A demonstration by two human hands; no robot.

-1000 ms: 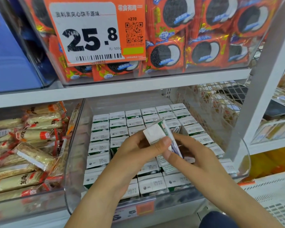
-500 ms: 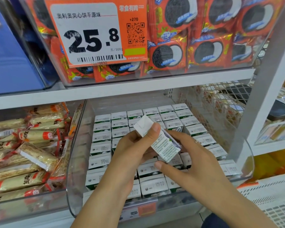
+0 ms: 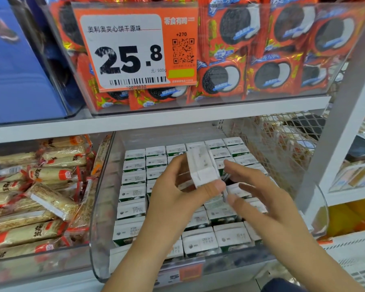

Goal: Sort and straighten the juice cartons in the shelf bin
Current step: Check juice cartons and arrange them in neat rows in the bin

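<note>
Under white shelf (image 3: 177, 120), clear bin (image 3: 101, 207) holds cartons (image 3: 133, 192).

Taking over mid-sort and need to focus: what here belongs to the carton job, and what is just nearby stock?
Job:
- lifted carton, gripped by left hand
- right hand, fingers spread, beside it
- standing cartons
- clear bin

Not the job:
- cookie packs
- price card
- wafer bars
- blue box

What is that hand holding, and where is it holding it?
The left hand holds one carton by its lower end, thumb on the front. The right hand is open beside it and holds nothing.
</note>
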